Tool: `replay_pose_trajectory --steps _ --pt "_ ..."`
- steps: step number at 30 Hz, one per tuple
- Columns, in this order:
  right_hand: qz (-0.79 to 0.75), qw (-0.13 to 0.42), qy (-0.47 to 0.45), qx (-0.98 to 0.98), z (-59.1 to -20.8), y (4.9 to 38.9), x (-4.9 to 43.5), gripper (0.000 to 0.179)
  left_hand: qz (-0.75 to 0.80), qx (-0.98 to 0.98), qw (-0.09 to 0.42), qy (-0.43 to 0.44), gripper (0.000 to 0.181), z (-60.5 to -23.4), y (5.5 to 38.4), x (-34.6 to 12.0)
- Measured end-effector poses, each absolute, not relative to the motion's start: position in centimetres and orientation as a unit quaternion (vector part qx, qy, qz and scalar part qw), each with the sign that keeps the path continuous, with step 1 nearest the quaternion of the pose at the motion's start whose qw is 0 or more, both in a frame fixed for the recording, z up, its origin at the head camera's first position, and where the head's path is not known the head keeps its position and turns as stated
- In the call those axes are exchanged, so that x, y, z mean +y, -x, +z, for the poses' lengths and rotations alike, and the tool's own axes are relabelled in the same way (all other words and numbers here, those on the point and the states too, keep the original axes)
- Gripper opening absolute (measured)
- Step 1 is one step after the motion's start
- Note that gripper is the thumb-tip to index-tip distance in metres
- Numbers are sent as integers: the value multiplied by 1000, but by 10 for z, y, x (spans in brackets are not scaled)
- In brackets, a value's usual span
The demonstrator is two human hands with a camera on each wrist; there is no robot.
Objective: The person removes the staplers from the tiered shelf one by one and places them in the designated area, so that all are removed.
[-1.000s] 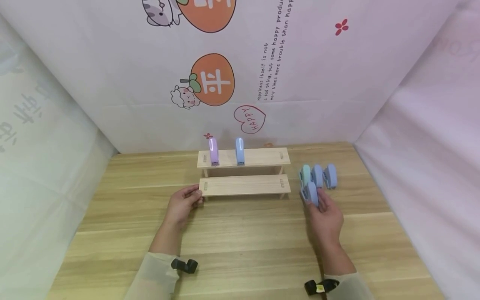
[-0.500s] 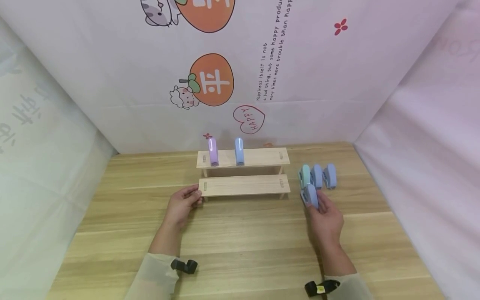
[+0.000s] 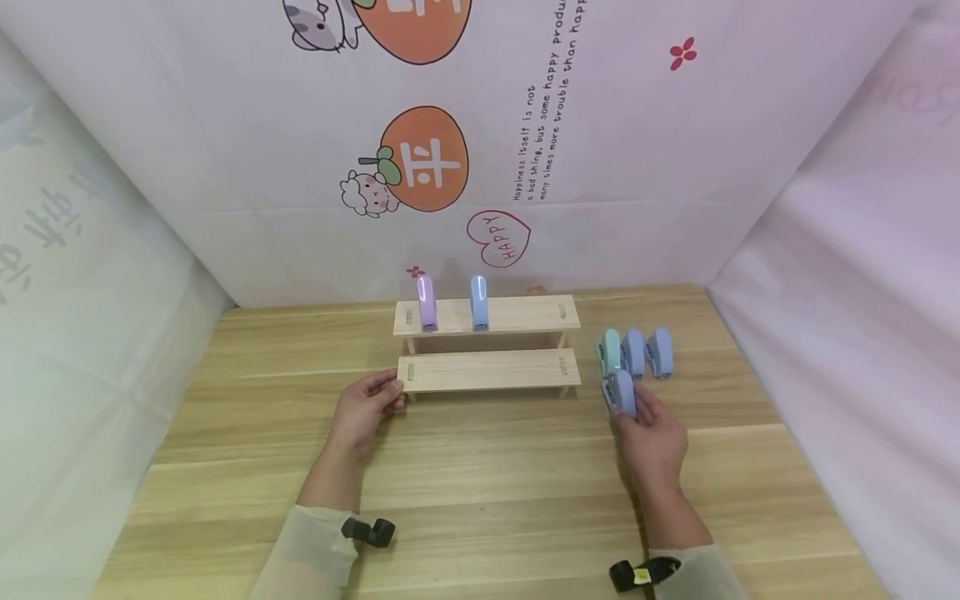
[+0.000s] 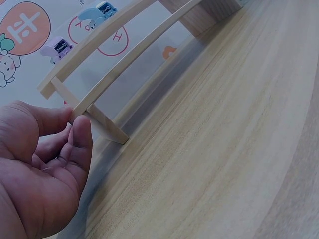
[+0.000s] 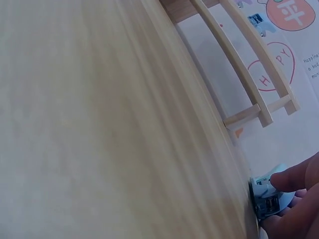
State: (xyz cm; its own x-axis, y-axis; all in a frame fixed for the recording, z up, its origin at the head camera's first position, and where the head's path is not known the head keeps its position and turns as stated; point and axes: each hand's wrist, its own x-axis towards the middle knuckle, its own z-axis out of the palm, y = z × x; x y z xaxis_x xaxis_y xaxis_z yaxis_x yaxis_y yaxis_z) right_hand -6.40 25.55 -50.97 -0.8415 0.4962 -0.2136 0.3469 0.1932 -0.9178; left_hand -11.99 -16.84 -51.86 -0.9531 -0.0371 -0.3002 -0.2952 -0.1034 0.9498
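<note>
Right of the wooden rack (image 3: 487, 371), a blue stapler (image 3: 623, 392) is pinched by the right hand (image 3: 654, 433), whether lifted unclear, best kept from nudging the mint stapler (image 3: 611, 348), while rack's left end is gripped by the left hand (image 3: 365, 410).

The right wrist view's edge crops the right hand (image 5: 303, 213); the cat drawing (image 3: 321, 25) (head view) is cut off above.

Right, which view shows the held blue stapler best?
The head view: most of the blue stapler shows in the right hand. Right wrist shows it closer, but partly covered by the hand; left wrist misses it.
</note>
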Motion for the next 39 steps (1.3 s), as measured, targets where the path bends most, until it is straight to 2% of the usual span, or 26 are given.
replay_pose_trajectory --steps 25,39 --pt "574 60 271 -770 -509 64 256 70 736 660 91 123 46 -517 119 -169" --pt "584 89 278 -758 -495 66 255 70 737 658 91 128 44 -517 119 -169"
